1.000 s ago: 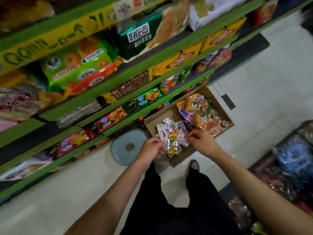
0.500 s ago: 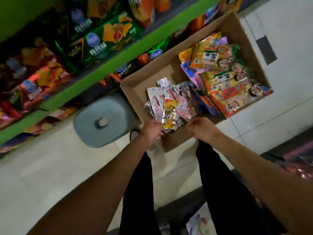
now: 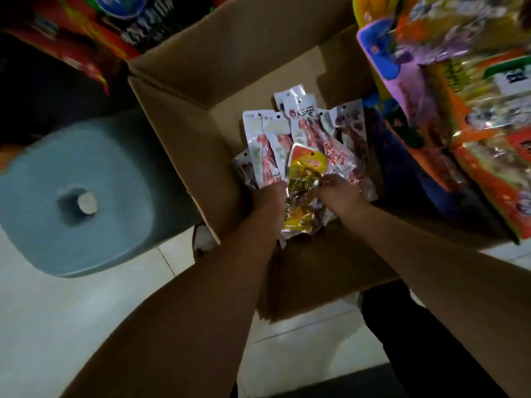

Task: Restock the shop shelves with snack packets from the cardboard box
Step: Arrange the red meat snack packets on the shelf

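Observation:
An open cardboard box (image 3: 178,116) stands on the floor below me. Inside it lies a fan of silver snack packets with red contents (image 3: 310,139), with a yellow packet (image 3: 304,168) on top. My left hand (image 3: 267,208) grips the left side of this bundle. My right hand (image 3: 339,193) holds its right side, fingers curled over the packets. Larger orange, yellow and blue snack bags (image 3: 459,110) fill the right half of the box.
A grey-blue plastic stool (image 3: 77,196) stands on the pale tiled floor (image 3: 71,311) left of the box. Dark shelf goods (image 3: 100,27) show at the top left. My dark trouser leg (image 3: 416,340) is at the lower right.
The view has dropped from the green shelves down close to the box. Both hands have reached further in and closed together round the bundle of silver and yellow packets.

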Available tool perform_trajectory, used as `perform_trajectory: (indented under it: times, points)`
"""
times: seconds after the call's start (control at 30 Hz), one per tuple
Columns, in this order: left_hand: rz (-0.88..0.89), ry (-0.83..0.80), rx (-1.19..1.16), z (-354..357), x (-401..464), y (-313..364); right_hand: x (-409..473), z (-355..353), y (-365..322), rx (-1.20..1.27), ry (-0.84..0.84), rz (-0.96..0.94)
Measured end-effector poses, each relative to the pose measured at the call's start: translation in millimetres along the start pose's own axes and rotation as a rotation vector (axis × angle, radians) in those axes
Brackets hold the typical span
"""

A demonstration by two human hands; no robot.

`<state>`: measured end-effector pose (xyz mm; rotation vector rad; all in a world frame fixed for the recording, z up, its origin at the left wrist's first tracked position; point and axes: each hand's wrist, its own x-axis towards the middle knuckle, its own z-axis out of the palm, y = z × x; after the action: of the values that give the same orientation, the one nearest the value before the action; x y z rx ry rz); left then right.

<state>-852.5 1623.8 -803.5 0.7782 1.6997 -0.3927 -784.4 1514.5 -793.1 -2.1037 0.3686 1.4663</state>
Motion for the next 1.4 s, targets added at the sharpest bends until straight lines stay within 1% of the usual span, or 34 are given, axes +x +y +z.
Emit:
perform_trajectory:
  times: [0.03,0.1,0.2,0.33,0.4,0.47,0.5,0.53,0.63,0.67,0.77,0.87,0.93,1.03,1.13,1.2,1.3,1.4]
  points:
    - [0.018,0.025,-0.069,5.8,2.4,0.7,4.3,7.0,0.5,0.077,0.005,-0.019]
    - [0.073,0.05,-0.103,7.6,7.6,0.7,10.1,23.9,-1.4,0.181,0.03,-0.049]
    - [0.141,0.043,-0.055,1.8,18.0,-7.0,18.6,36.3,-3.0,0.292,0.085,-0.087]
    - [0.185,-0.014,0.001,3.0,18.8,-11.7,26.1,40.9,-1.2,0.323,0.019,-0.112]
    - [0.169,-0.027,0.041,7.4,18.1,-10.5,27.2,40.9,-4.9,0.206,0.028,-0.107]
    - [0.131,-0.047,0.014,9.3,17.2,-8.7,32.5,36.6,-8.8,-0.05,0.067,-0.099]
    - [0.129,-0.066,0.019,9.9,18.0,-7.9,34.4,34.4,-12.1,-0.097,0.078,-0.109]
    - [0.141,-0.082,0.049,8.6,20.2,-8.0,38.0,32.3,-12.9,-0.093,0.064,-0.119]
    - [0.22,-0.169,0.066,0.6,31.5,-8.0,45.1,32.6,-13.8,0.12,-0.046,-0.091]
    - [0.227,-0.189,0.056,-3.2,35.0,-7.1,48.2,35.2,-11.1,0.145,-0.036,-0.095]
    - [0.224,-0.175,0.076,-7.6,39.8,-4.0,55.1,40.9,-0.1,0.232,-0.029,-0.108]
    - [0.214,-0.177,0.167,-8.9,36.2,0.2,55.8,39.4,6.7,0.315,-0.116,-0.113]
    - [0.21,-0.213,0.232,-11.7,32.1,4.1,51.5,34.4,9.7,0.341,-0.173,-0.107]
    - [0.261,-0.268,0.263,-15.3,13.4,12.2,34.2,23.2,8.7,0.373,-0.198,-0.106]
    - [0.312,-0.348,0.289,-22.3,-22.2,26.2,2.8,10.1,-0.8,0.443,-0.189,-0.133]
    - [0.348,-0.388,0.324,-31.2,-52.1,36.5,-25.9,-2.9,-9.9,0.486,-0.17,-0.156]
    - [0.389,-0.47,0.365,-48.3,-101.8,46.3,-72.7,-22.5,-17.0,0.586,-0.195,-0.183]
    - [0.44,-0.531,0.389,-68.2,-164.0,55.2,-132.4,-40.6,-28.3,0.638,-0.196,-0.263]
